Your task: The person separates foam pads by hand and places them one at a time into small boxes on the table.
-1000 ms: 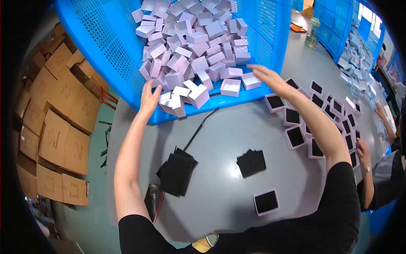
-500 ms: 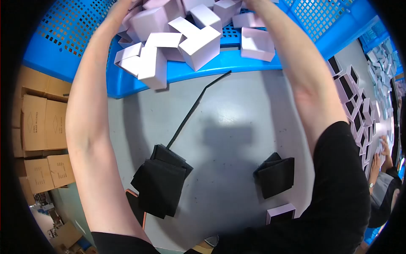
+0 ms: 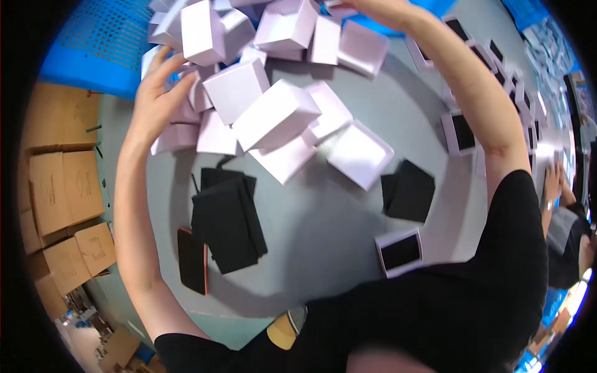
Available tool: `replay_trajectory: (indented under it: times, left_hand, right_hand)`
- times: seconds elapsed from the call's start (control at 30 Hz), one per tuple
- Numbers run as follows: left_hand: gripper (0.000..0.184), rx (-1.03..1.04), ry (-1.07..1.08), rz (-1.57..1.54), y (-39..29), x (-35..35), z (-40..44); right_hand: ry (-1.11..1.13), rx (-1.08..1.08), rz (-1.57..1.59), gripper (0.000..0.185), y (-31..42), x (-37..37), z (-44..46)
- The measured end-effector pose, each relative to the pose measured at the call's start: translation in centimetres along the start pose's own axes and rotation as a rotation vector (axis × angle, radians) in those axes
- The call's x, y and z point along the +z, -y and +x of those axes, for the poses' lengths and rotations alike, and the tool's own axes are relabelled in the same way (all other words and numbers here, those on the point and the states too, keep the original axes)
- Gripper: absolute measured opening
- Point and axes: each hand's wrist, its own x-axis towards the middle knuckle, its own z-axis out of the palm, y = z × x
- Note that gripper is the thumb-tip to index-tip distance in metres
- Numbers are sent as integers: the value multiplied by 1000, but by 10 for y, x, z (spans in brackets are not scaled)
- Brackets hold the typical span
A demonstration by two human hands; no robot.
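My left hand (image 3: 160, 96) is at the left side of a heap of pale pink-white box parts (image 3: 236, 90), its fingers spread against the nearest ones. My right hand (image 3: 379, 9) reaches to the top edge beside more of these parts; its fingertips are partly cut off. Several loose box parts lie tumbled on the grey table (image 3: 323, 230), some with the open side up. Below the heap lie a stack of black sheets (image 3: 227, 224) and a smaller black stack (image 3: 410, 189).
A blue perforated crate (image 3: 93, 50) stands at upper left. A phone (image 3: 193, 261) lies by the left stack, and a box with a black inside (image 3: 401, 252) is near my body. More such boxes (image 3: 460, 130) fill the right. Another person's hands (image 3: 553, 180) work at far right; cartons (image 3: 65, 186) are stacked left.
The box parts have spilled from the blue crate onto the table, toward me. The crate has shifted up and back. My left hand has come into view, lower than before.
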Motion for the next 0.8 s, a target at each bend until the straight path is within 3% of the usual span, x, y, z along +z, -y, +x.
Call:
replay_trajectory:
  times: [0.07, 0.13, 0.23, 0.33, 0.4, 0.53, 0.63, 0.73, 0.8]
  left_hand:
    - [35, -91, 84, 51, -42, -20, -22]
    - [34, -41, -31, 179, -74, -31, -42]
    - [30, -20, 4, 115, -148, -30, -83]
    - [34, -113, 203, -141, -243, 4, -114]
    - [43, 26, 240, -38, -283, 37, -116]
    - [49, -224, 105, 292, -289, 107, -88]
    - [39, -356, 251, 192, -276, 130, -83]
    - [35, -145, 222, 181, -274, 138, -92]
    - [27, -141, 208, 61, -278, 145, -87]
  right_hand:
    - [16, -49, -30, 66, 15, -9, -43]
    - [27, -55, -88, 66, 26, -10, -105]
    - [-75, 51, -174, 19, 32, 16, -219]
    - [-134, -10, -278, 26, 17, 57, -297]
    - [-182, 50, -266, 37, 20, 85, -323]
    - [-268, 57, -436, 48, 20, 106, -319]
    - [-270, -33, -509, 38, 23, 98, -312]
    - [-137, 57, -388, 31, 28, 87, -311]
    - [-189, -3, -376, 20, 25, 76, -309]
